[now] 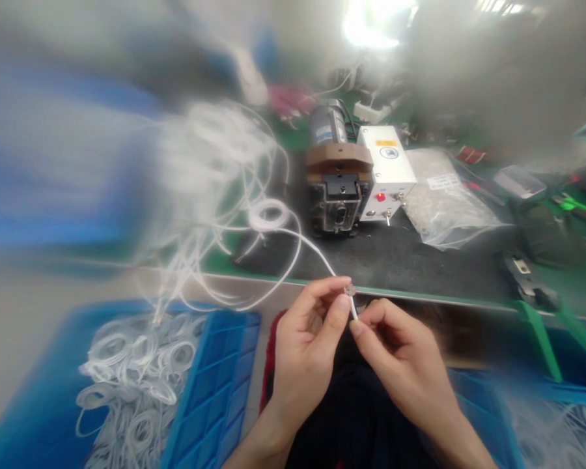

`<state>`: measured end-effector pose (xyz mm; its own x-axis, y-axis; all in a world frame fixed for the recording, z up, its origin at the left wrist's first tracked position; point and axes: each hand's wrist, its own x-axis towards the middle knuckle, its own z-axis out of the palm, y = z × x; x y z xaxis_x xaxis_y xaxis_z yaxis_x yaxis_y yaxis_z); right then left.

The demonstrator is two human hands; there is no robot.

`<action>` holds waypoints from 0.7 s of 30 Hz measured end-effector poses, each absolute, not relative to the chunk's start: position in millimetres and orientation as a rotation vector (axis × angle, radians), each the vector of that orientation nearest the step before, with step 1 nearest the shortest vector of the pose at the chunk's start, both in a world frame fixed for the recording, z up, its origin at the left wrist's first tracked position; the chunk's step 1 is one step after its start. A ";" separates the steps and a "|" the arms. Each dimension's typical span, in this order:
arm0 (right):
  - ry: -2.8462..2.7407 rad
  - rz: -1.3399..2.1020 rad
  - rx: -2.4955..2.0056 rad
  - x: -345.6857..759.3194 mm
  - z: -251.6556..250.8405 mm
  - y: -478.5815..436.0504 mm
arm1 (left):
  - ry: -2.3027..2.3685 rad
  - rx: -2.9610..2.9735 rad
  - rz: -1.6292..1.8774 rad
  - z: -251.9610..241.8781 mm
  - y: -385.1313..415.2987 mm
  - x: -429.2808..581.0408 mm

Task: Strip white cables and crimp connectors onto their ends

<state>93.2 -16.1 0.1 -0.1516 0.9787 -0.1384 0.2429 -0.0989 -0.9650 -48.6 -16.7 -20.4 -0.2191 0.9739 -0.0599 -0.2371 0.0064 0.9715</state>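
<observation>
My left hand [305,339] pinches a small clear plug [350,288] between thumb and forefinger. My right hand [395,352] is closed on the end of a thin white cable [322,257] just below that plug. The cable runs up and left over the table edge to a small coil [268,215] and a loose tangle of white cables [215,169]. Both hands meet in front of my lap, below the bench edge [420,299].
A small bench machine [339,189] with a white box and a red light [379,197] stands behind the hands. A clear plastic bag [444,202] lies to its right. A blue crate [215,391] of coiled white cables [131,371] sits lower left. Tools lie at the far right.
</observation>
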 end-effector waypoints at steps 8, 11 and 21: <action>-1.431 1.286 -1.398 95.2 2.3 -18.2 | 1.122 0.857 1.445 -20.8 -16.8 -47.5; -1.456 1.248 -1.415 94.3 2.7 -19.5 | 1.105 0.839 1.453 -21.6 -17.0 -47.0; -1.653 0.986 -1.382 91.8 0.9 -25.3 | 1.036 0.751 1.425 -25.4 -18.2 -50.0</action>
